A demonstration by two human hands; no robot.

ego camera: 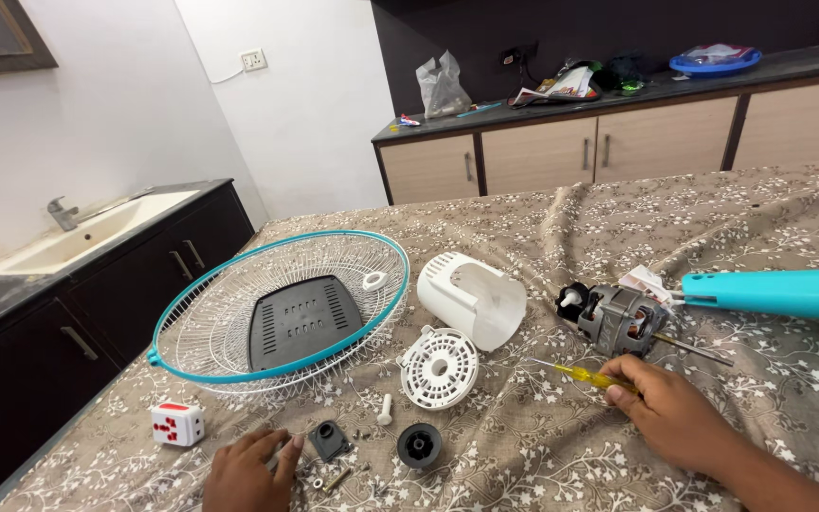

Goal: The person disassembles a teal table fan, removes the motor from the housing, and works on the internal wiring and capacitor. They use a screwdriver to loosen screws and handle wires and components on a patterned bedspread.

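One yellow screwdriver [588,376] in right hand [675,412] points left.

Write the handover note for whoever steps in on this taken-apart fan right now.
Left hand: flat on the patterned cloth, fingers among small loose screws, beside a dark square part; holds nothing.
Right hand: holds a yellow-handled screwdriver, tip pointing left, just below the bare motor.
Already off: fan guard, white motor housing, round white vented cover, black knob.
Still joined: motor to the teal pole.
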